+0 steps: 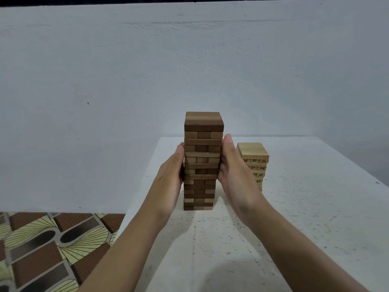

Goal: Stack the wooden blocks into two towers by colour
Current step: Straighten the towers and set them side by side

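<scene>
Head view: I am pressing my left hand [171, 175] and right hand [233, 175], both held flat and uncurled, against opposite sides of the brown tower [202, 161] between them. The pale tower [255, 157] is standing just beyond my right hand. I judge I am squaring the stack up; the next move needs a gentle, even release.

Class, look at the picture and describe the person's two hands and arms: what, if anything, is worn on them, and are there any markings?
The left hand and right hand are bare, with no gloves and no rings showing. Both forearms are uncovered as far as the frame's edge: no sleeves, watch, bracelet or visible markings. The thumbnails that show look short and unpainted.
</scene>
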